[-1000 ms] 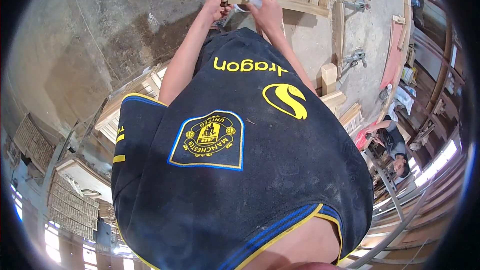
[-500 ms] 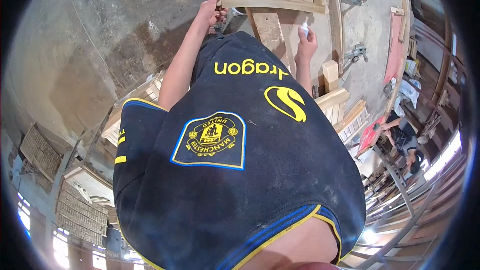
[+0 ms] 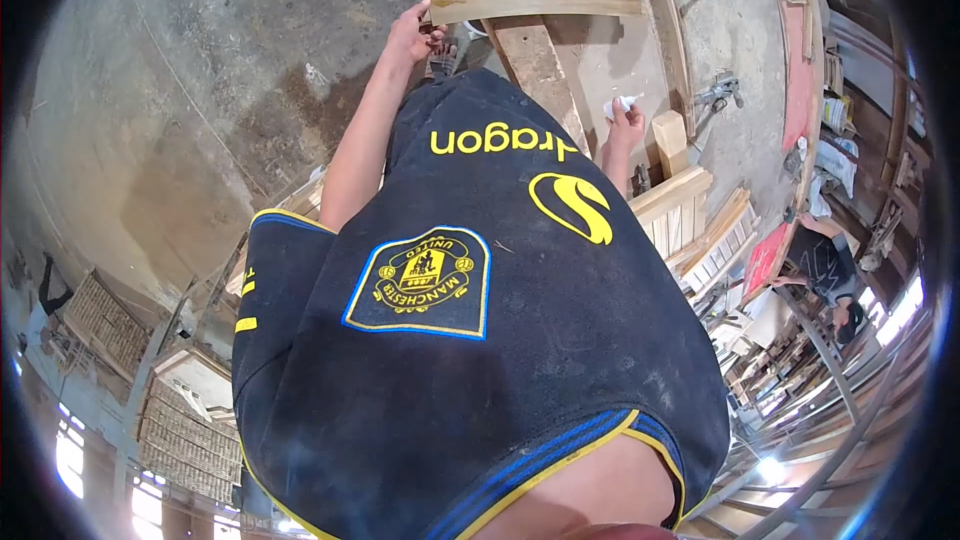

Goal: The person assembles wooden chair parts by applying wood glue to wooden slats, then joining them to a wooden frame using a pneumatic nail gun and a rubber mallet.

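At the top of the head view is a slatted wooden panel [image 3: 535, 6], its near rail facing me and its far end cut off by the frame. My left hand [image 3: 410, 35] is closed on the left corner of that rail, the fingertips partly hidden. On the other side, my right hand [image 3: 623, 132] is closed around a small white bottle [image 3: 622, 105] with a narrow tip. The bottle lies tilted, tip to the right, a short distance below the panel and apart from it. Beneath the panel a wooden board [image 3: 540, 65] runs toward me.
Right of my right hand stand a wooden block [image 3: 670, 140] and stacked slatted pieces [image 3: 685, 215]. Metal clamps [image 3: 718, 92] lie farther right beside a long wooden bar [image 3: 672, 50]. Another person [image 3: 825, 265] is at the far right by a red surface [image 3: 766, 258].
My right hand has drawn back toward me, and the bottle has gone from upright to tilted sideways. The panel sits slightly farther up and left in view. The other person has shifted.
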The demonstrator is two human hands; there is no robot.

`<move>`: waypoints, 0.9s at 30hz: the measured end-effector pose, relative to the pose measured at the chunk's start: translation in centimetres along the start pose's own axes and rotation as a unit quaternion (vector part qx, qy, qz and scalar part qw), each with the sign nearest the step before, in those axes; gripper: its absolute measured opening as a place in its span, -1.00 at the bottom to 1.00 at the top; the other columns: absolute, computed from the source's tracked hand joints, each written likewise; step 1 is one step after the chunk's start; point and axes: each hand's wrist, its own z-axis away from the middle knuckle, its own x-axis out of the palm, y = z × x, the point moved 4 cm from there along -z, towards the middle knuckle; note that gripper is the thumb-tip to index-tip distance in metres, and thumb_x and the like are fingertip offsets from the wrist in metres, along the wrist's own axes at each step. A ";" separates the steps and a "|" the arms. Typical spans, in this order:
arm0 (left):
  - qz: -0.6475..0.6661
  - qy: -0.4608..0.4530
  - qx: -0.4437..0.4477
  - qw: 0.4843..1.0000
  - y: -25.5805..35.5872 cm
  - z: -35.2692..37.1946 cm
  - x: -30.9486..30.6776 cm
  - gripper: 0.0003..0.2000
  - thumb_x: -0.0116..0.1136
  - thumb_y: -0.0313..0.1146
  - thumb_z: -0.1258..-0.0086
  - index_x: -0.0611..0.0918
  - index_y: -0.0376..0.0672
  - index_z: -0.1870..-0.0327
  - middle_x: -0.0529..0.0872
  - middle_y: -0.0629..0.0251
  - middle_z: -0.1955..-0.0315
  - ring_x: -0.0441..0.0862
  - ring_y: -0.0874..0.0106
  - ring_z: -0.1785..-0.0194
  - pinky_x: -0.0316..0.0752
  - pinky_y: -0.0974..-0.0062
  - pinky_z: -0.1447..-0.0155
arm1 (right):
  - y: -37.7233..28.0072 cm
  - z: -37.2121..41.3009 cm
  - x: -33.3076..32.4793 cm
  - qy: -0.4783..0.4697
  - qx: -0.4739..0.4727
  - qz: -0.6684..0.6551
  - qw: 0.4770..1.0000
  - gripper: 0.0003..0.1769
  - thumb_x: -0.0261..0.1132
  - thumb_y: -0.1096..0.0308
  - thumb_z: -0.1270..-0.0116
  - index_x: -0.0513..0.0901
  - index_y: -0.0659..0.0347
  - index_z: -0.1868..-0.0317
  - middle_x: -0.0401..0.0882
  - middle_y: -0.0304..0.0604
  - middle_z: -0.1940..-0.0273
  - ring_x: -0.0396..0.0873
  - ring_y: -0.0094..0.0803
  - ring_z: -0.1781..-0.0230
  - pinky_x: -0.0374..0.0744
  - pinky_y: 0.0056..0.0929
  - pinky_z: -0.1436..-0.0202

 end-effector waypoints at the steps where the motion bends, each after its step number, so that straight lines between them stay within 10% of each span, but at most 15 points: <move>1: -0.003 0.009 -0.001 1.000 -0.1 -0.1 -0.1 -0.68 -0.09 -0.09 -0.45 0.52 -0.18 0.11 0.51 0.22 0.56 0.36 0.47 0.59 0.21 0.55 0.51 | 0.4 0.0 -0.1 -0.003 -0.005 -0.005 1.000 -0.53 0.42 0.32 -0.17 0.49 0.32 -0.03 0.48 -0.28 0.28 0.51 -0.55 0.29 0.46 -0.58 0.32; 17: -0.029 0.052 0.025 0.998 -0.1 -1.1 -0.7 -0.63 0.00 -0.08 -0.35 0.52 -0.29 0.21 0.55 0.12 0.58 0.36 0.49 0.72 0.27 0.51 0.62 | 1.7 -0.5 1.8 -0.013 0.000 -0.039 0.999 -0.52 0.36 0.40 -0.21 0.45 0.44 -0.09 0.58 -0.05 0.06 0.55 -0.37 0.08 0.51 -0.45 0.01; 18: 0.022 -0.011 -0.046 0.999 -0.7 -1.4 -0.3 -0.59 -0.05 -0.03 -0.37 0.53 -0.30 0.22 0.54 0.11 0.60 0.36 0.47 0.73 0.29 0.47 0.63 | 1.3 -0.8 1.1 -0.023 -0.056 0.094 0.994 -0.53 0.35 0.38 -0.21 0.47 0.44 -0.08 0.58 -0.04 0.06 0.55 -0.35 0.06 0.50 -0.44 -0.01; 21: -0.066 0.065 0.125 0.988 -1.8 -1.4 -1.0 -0.54 -0.07 0.09 -0.37 0.54 -0.22 0.37 0.53 0.11 0.72 0.41 0.35 0.76 0.32 0.38 0.69 | -2.2 1.0 1.6 -0.096 -0.087 0.345 0.930 -0.77 0.27 0.39 -0.25 0.55 0.39 0.16 0.58 -0.06 0.26 0.53 -0.29 0.12 0.51 -0.38 0.04; 27: -0.053 0.164 0.043 0.984 -0.1 0.1 0.5 -0.63 0.01 -0.07 -0.27 0.55 -0.20 0.57 0.49 0.25 0.75 0.30 0.49 0.81 0.08 0.45 0.76 | 4.1 -4.2 0.9 -0.036 -0.053 0.032 0.997 -0.54 0.37 0.39 -0.16 0.45 0.41 -0.02 0.55 -0.02 0.06 0.54 -0.30 0.15 0.56 -0.41 0.13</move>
